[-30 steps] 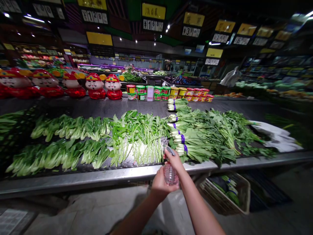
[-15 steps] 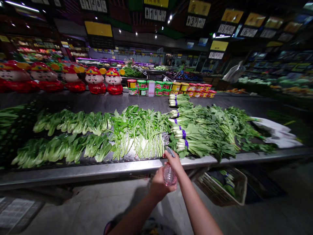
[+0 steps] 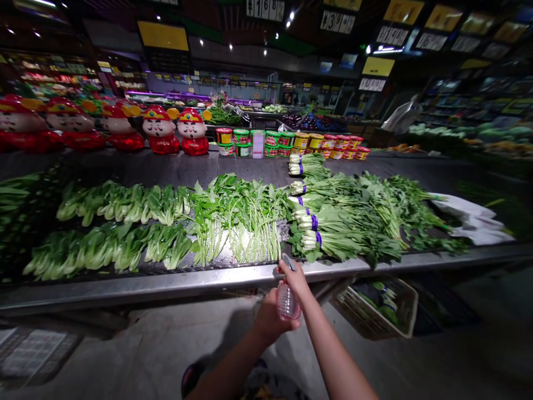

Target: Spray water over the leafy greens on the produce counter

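Note:
A clear, pinkish spray bottle [image 3: 287, 303] with a ribbed body and a grey top is held upright just in front of the stand's metal edge. My left hand [image 3: 267, 318] is wrapped round the bottle's body from the left and below. My right hand [image 3: 296, 279] grips the spray head, with the finger on the trigger side partly hidden. Beyond the nozzle lie loose leafy stems [image 3: 245, 222] on a perforated tray. Right of them are bundled greens [image 3: 337, 244] tied with purple bands. Rows of bok choy [image 3: 120, 250] lie to the left.
A metal rail [image 3: 166, 288] runs along the front of the stand. Under it, at the right, is a crate [image 3: 400, 328] with vegetables. Stacked tubs [image 3: 272, 144] and red figurine jars [image 3: 194, 133] line the back. A white cloth or bag [image 3: 470, 216] lies at the right.
The view has shifted slightly, so the stand sits a little higher in the picture. Both hands keep their hold on the spray bottle, nearly unmoved.

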`<state>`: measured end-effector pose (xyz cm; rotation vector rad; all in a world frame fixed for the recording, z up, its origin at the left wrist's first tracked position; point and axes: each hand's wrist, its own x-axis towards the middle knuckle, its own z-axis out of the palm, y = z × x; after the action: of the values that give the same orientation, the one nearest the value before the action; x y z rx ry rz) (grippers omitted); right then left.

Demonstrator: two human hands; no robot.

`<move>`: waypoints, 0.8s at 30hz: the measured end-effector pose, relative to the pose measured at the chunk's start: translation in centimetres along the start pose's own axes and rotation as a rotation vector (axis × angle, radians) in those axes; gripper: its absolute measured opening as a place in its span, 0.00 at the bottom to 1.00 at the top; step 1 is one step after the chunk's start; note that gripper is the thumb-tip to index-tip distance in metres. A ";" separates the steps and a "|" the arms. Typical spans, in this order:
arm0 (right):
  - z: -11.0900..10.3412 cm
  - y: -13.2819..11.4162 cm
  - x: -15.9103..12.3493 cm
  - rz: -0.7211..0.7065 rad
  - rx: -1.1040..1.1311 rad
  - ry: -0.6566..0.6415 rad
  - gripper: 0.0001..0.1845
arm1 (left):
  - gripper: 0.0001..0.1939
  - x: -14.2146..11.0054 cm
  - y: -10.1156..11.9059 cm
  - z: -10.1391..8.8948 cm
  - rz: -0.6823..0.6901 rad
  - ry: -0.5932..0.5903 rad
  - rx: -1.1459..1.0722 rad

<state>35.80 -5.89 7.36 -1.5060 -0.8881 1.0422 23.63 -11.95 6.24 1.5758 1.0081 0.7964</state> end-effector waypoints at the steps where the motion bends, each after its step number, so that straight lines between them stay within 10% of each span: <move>1: 0.0 0.1 0.0 -0.007 -0.005 -0.005 0.23 | 0.33 -0.1 0.1 -0.1 0.005 0.005 0.005; 24: 2.9 -0.2 -0.8 -0.079 -0.088 -0.098 0.21 | 0.26 -1.4 1.5 -2.4 0.009 0.021 0.026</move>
<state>32.82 -5.58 7.52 -1.4905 -1.0655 1.0377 21.21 -12.34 8.30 1.5976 1.0309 0.8106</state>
